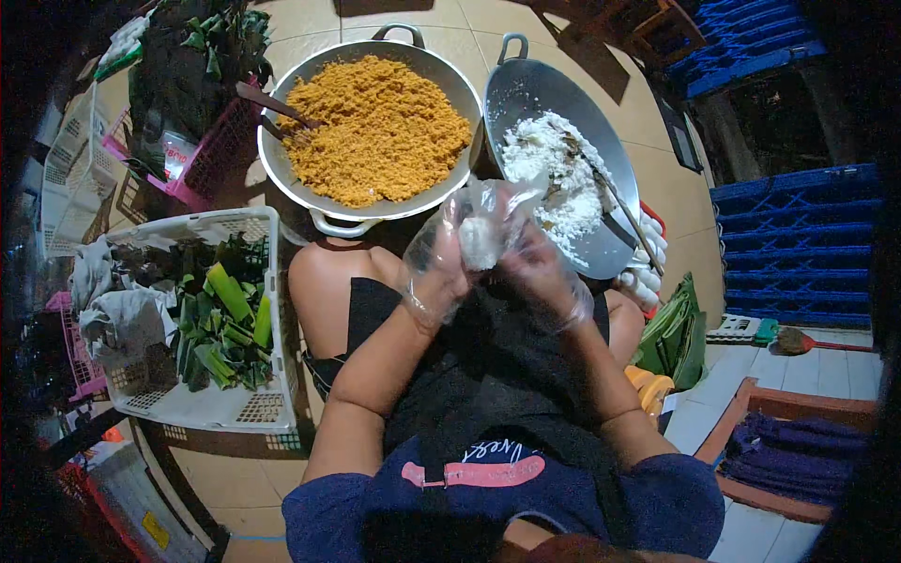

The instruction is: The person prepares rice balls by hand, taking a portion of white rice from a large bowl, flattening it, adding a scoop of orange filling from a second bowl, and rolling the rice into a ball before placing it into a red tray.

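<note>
My left hand (pixel 445 246), in a clear plastic glove, holds a small white lump (pixel 479 243) between its fingers and palm. My right hand (pixel 531 246), gloved the same way and blurred, is close against the lump's right side; its fingers are partly hidden by plastic glare. Beyond my left hand stands a two-handled metal pan (pixel 266 151) of orange-yellow crumbly food (pixel 380 130), a wooden utensil (pixel 271 104) resting in it. Past my right hand a tilted metal wok (pixel 598 91) holds a white crumbly food (pixel 545 151) with dark leaf-like pieces and a long-handled utensil (pixel 619 200).
On the left, a white plastic crate (pixel 281 317) holds cut green leaves and grey cloth, near a pink basket (pixel 218 151). White rolls (pixel 644 278) in a red tray lie under the wok's right edge. Folded green leaves (pixel 676 331) and a brush (pixel 792 341) are at right.
</note>
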Demonstrator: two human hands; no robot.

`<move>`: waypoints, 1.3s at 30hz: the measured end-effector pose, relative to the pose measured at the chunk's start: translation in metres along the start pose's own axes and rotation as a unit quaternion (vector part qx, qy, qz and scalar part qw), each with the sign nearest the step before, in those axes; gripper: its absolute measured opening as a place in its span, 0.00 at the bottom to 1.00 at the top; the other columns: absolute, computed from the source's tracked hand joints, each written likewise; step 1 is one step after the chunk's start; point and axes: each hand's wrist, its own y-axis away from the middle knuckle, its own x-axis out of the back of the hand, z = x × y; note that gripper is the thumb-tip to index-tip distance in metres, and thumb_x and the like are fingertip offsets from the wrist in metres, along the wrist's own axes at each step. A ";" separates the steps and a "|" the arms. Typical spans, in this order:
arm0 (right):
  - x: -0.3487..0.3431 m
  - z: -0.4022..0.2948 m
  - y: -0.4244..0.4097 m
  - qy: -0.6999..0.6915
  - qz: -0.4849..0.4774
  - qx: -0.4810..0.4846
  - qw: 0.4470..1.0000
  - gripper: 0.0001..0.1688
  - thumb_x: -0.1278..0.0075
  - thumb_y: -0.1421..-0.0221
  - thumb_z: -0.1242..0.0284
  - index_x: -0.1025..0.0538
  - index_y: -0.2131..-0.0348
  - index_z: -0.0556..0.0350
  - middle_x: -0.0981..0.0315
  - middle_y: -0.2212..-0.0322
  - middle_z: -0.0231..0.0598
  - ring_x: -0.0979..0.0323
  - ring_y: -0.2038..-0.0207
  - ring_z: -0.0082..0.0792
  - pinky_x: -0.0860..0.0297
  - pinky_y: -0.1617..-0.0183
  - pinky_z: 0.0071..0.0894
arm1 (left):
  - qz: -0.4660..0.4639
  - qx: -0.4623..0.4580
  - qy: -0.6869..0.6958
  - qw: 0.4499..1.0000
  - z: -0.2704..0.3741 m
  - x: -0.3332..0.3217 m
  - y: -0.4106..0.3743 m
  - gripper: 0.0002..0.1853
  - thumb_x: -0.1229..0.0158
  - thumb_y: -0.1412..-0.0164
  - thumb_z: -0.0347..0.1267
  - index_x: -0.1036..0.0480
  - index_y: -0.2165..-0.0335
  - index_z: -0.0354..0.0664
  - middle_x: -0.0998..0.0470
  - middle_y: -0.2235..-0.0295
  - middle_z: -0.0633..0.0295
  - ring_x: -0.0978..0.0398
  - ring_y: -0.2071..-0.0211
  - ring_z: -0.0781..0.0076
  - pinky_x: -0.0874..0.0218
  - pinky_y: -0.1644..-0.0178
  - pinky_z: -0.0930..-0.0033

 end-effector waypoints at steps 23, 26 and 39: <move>-0.015 0.002 -0.003 0.416 -0.052 0.121 0.900 0.41 0.47 0.52 0.60 0.43 0.45 0.61 0.42 0.48 0.51 0.45 0.44 0.49 0.49 0.40 0.42 | 0.048 0.033 0.104 0.993 0.010 0.013 0.009 0.31 0.62 0.40 0.53 0.38 0.50 0.39 0.30 0.55 0.56 0.29 0.56 0.61 0.36 0.52 0.61; 0.000 -0.005 -0.010 0.193 -0.031 0.049 0.979 0.41 0.41 0.59 0.65 0.39 0.47 0.58 0.38 0.51 0.51 0.43 0.45 0.52 0.47 0.41 0.43 | 0.023 0.067 0.080 0.994 0.006 0.014 -0.001 0.30 0.59 0.40 0.52 0.39 0.50 0.39 0.30 0.55 0.56 0.28 0.58 0.63 0.36 0.51 0.62; 0.002 0.013 -0.005 0.094 -0.016 -0.134 0.986 0.38 0.45 0.52 0.57 0.38 0.48 0.59 0.33 0.55 0.45 0.35 0.53 0.37 0.39 0.49 0.34 | -0.075 -0.044 0.000 0.996 0.006 0.027 -0.008 0.24 0.64 0.35 0.45 0.41 0.49 0.40 0.32 0.53 0.57 0.33 0.53 0.67 0.42 0.46 0.63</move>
